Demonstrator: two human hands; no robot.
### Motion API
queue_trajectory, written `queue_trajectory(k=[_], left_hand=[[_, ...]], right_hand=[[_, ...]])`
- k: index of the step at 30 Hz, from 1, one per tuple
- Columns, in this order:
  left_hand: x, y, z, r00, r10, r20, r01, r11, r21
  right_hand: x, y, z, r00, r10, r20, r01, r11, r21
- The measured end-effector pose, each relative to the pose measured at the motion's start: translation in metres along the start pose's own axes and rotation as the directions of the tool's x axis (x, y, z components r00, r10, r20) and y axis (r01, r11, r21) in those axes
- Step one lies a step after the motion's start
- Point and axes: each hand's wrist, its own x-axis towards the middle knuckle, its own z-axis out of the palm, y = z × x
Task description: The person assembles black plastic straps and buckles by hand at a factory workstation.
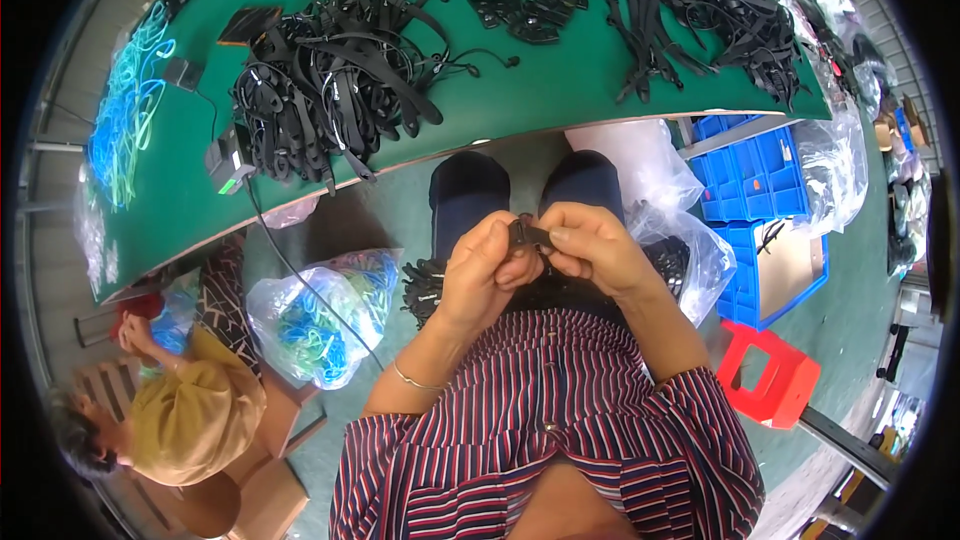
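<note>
The left hand [482, 265] and right hand [592, 245] both pinch a small black strap piece [530, 235], suspended between them above the lap, presumably to steady both sides in clear sight. Beyond the knees, a heap of black straps [345, 70] lies along the green table's [540, 80] near edge, apparently for easy reach; blue crates [750, 177] sit lower right, likely keeping the worktop free.

No lettering or number can be read. Tiny pale marks on the heaped black fabric straps [345, 80] are too small to decipher, as are the bright green patch [231, 185] on the black boxy device [226, 152] and the small orange patch [757, 185] on the blue plastic crate [735, 165].
</note>
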Motion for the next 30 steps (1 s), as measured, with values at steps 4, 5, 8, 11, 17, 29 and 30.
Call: queue_trajectory(k=[4, 5, 8, 11, 17, 29, 30], left_hand=[[-0.002, -0.001, 0.001, 1.000, -0.010, 0.015, 0.010, 1.000, 0.016], [-0.003, 0.000, 0.001, 1.000, -0.019, 0.005, 0.019, 0.999, 0.037], [-0.005, -0.002, -0.004, 0.999, 0.006, 0.032, -0.007, 0.999, 0.032], [-0.008, 0.004, -0.004, 0.999, -0.014, -0.039, 0.023, 0.971, 0.239], [-0.015, 0.004, -0.015, 0.994, 0.000, -0.107, 0.050, 0.886, 0.461], [-0.023, 0.011, -0.037, 0.998, -0.014, -0.069, 0.055, 0.770, 0.636], [-0.024, 0.012, -0.039, 0.989, -0.128, -0.072, 0.146, 0.839, 0.524]], right_hand=[[0.001, -0.001, 0.004, 1.000, -0.014, 0.026, 0.015, 1.000, -0.002], [0.002, -0.002, 0.006, 1.000, -0.014, 0.026, 0.014, 1.000, -0.003], [0.003, -0.004, 0.011, 1.000, -0.016, 0.013, 0.016, 1.000, -0.006], [0.004, -0.002, 0.016, 0.995, -0.101, -0.012, 0.100, 0.993, -0.060], [0.001, 0.002, 0.016, 0.995, -0.094, -0.042, 0.084, 0.975, -0.204], [-0.003, 0.019, 0.014, 0.941, -0.335, 0.042, 0.337, 0.920, -0.201], [-0.005, 0.023, 0.013, 0.963, -0.263, 0.055, 0.250, 0.952, 0.174]])
